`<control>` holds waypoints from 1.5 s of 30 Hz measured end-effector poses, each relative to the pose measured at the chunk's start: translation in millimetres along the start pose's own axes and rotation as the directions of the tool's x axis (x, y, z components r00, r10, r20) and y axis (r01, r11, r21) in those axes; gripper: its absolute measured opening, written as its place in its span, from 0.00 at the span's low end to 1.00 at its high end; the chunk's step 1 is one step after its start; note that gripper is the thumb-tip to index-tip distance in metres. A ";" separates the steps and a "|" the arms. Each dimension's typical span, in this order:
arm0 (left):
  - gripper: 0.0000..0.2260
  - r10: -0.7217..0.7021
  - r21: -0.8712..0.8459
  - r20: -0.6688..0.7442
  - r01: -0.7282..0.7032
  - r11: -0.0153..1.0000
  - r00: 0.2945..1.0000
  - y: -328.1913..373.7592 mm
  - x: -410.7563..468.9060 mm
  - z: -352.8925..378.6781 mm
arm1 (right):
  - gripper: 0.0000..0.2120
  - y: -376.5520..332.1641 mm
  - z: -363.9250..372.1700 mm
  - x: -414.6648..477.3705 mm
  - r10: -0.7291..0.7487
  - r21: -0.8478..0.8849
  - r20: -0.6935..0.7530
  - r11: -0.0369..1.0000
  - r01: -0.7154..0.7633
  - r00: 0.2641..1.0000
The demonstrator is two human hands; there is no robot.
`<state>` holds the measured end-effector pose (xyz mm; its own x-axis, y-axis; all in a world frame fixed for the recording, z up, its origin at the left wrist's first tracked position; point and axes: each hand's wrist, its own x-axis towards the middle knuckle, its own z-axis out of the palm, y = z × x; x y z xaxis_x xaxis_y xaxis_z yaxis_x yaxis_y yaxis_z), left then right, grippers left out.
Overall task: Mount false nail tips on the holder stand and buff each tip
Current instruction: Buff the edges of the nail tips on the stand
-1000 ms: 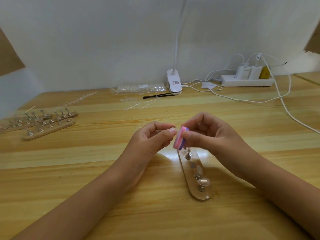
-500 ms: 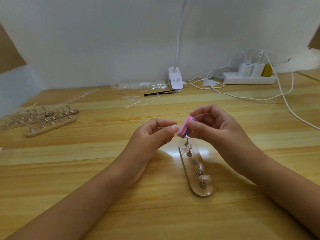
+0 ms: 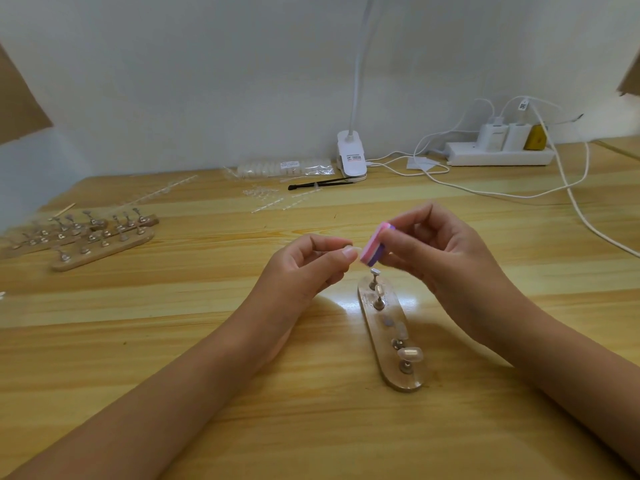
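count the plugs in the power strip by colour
white chargers: 2
yellow plug: 1
total: 3

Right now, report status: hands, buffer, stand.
Left hand pinches what looks like a nail tip. Right hand grips pink buffer block right beside it. Holder stand below, mounted tips on it. Nothing between hands and stand.
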<state>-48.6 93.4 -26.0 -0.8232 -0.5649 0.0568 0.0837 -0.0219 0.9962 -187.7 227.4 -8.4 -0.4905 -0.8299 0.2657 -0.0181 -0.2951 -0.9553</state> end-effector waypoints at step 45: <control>0.16 0.032 0.024 0.116 -0.035 0.999 0.993 0.6 -1.2 2.4 | 0.14 -11.7 -13.4 1.7 0.061 -0.117 0.098 0.992 -0.050 0.993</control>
<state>-48.9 96.1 -25.2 -0.8796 -0.4660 0.0956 0.0987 0.0178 0.9950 -200.0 235.8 1.5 -0.4030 -0.8889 0.2180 -0.0960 -0.1959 -0.9759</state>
